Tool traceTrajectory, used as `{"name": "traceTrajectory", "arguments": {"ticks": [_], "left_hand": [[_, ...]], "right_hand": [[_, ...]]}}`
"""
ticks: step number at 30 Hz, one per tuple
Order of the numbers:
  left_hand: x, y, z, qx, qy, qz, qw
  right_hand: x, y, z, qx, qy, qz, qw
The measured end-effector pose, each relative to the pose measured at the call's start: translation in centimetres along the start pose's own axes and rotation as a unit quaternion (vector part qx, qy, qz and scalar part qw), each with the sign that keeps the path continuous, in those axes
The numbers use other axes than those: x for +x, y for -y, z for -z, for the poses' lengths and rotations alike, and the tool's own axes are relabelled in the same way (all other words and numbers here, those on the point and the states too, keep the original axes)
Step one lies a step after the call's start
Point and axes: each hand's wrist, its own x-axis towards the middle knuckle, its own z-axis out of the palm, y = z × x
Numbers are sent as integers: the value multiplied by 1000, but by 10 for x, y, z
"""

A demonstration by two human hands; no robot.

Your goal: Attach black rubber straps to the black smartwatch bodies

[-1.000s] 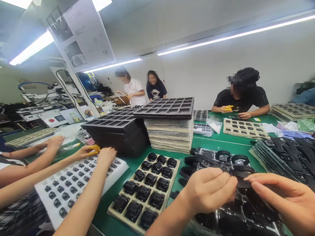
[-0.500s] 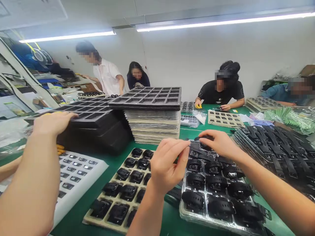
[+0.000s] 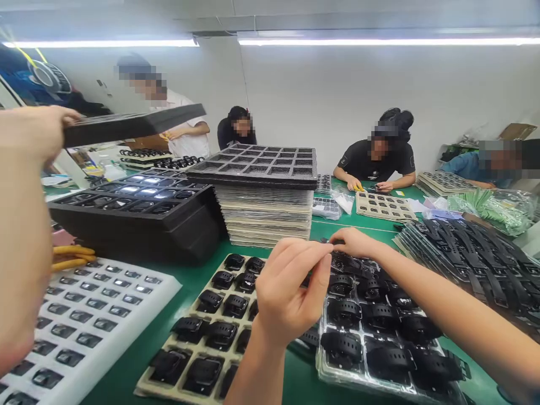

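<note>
Foam tray (image 3: 139,125) rises in a co-worker's hand (image 3: 34,130); left hand (image 3: 291,281) and right hand (image 3: 356,243) meet at fingertips, hold unclear; slipping could jostle watches (image 3: 343,310).

Spreads out as a green table (image 3: 300,377). Carries, at seven o'clock, a beige tray (image 3: 172,344) of black-strapped watches (image 3: 205,371); between four and five, a clear-plastic tray (image 3: 367,379) likewise filled (layered at the near edge); at eight, a white foam tray (image 3: 143,309) of small dark pieces (image 3: 70,357); at nine, a black foam stack (image 3: 139,230); at the dial's centre, a tall tray pile (image 3: 270,225); past three, strap-covered trays (image 3: 426,253).
</note>
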Motion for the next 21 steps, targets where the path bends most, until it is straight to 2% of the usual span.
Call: {"name": "traceTrajectory", "arguments": {"ticks": [4,9,14,17,21], "left_hand": [[0,-2,1,-2,-4,2,1000],[-3,-2,0,14,-2,19,1000],[-9,2,-4,22,18,32,999],[-11,4,-6,21,35,31,999],[-10,8,-9,11,53,18,998]], "right_hand": [[-21,12,14,-54,-21,-32,998],[-57,22,16,-117,82,-113,983],[-66,29,5,-158,138,-166,964],[-65,37,11,-150,120,-146,971],[-66,54,28,-132,19,-98,986]]}}
